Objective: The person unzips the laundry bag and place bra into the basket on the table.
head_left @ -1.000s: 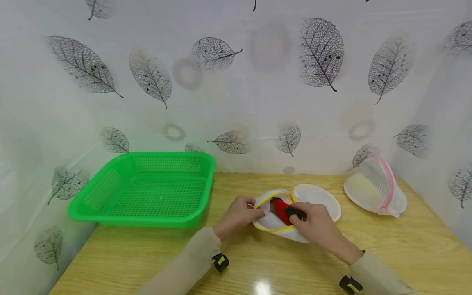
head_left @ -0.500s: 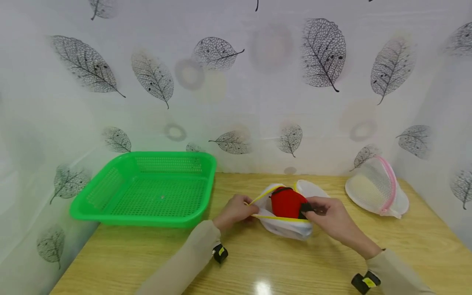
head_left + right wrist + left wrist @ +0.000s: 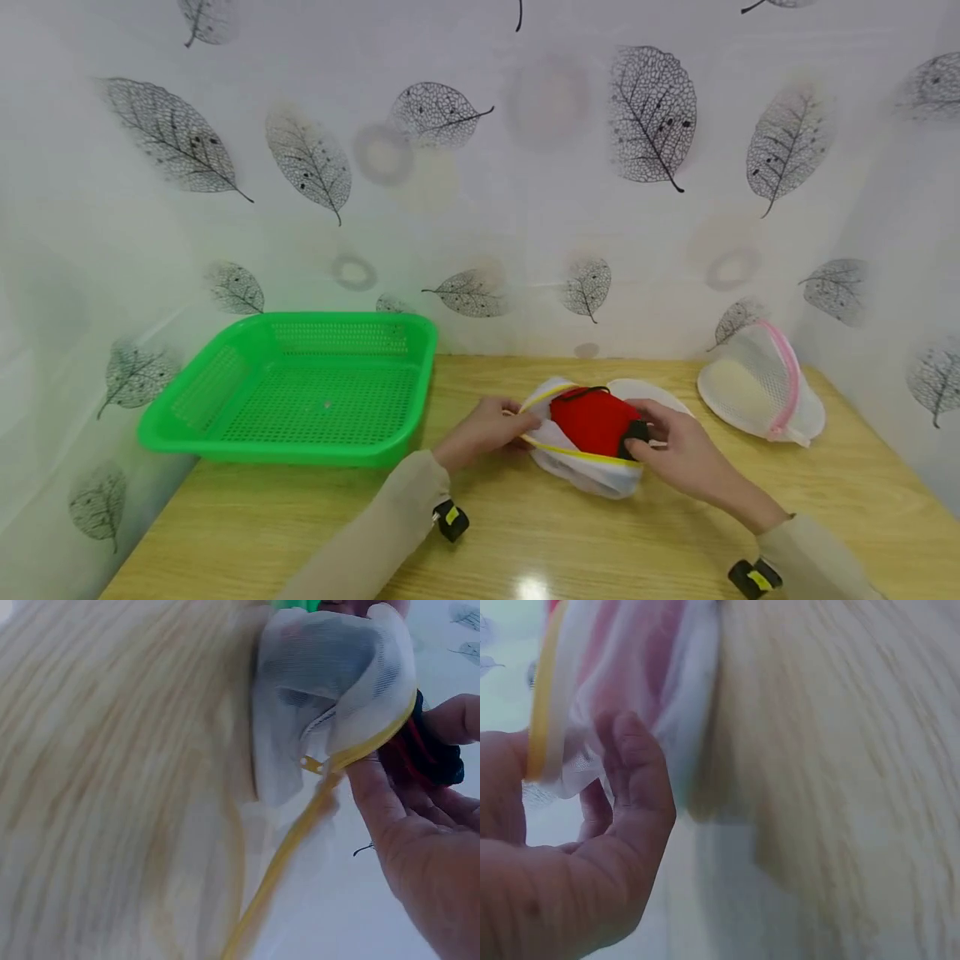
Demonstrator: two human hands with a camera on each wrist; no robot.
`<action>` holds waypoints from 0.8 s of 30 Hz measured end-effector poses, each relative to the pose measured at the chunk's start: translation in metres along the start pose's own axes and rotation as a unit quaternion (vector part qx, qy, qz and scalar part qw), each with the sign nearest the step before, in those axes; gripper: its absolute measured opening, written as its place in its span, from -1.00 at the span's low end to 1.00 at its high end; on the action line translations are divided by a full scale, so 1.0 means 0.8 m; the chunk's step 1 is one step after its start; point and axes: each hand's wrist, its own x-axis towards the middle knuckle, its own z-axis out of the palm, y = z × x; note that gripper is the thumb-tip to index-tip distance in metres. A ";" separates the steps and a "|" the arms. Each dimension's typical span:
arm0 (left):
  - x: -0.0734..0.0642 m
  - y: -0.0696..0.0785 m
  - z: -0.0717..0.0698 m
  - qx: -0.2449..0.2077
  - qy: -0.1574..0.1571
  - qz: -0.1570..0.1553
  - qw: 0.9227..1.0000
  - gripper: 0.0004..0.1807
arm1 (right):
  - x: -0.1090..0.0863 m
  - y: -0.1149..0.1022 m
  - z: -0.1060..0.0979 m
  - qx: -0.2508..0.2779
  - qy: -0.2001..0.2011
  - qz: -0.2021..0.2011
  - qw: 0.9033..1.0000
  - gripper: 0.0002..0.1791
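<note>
- Red cloth (image 3: 592, 421) shows wider in the mesh bag (image 3: 588, 477) than a second ago
- Right hand (image 3: 686, 450), right of bag, grips its black edge (image 3: 637, 433)
- Left hand (image 3: 483, 433) pinches bag's left end

Yellow-trimmed bag (image 3: 588, 477) is thin white mesh cloth, semi-sheer; red item (image 3: 588, 421) is matt, soft-looking cloth. Basket (image 3: 277, 448) is smooth, slightly glossy perforated plastic; tabletop (image 3: 600, 554) shows smooth wood grain, glossy where light reflects. Pink-trimmed bag (image 3: 742, 392) is fine mesh, sleeves (image 3: 375, 529) matt cloth.
</note>
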 end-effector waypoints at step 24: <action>0.005 0.014 0.001 -0.131 0.049 -0.055 0.989 -0.81 | 0.004 -0.025 -0.020 -0.042 0.126 -0.032 0.991 -0.84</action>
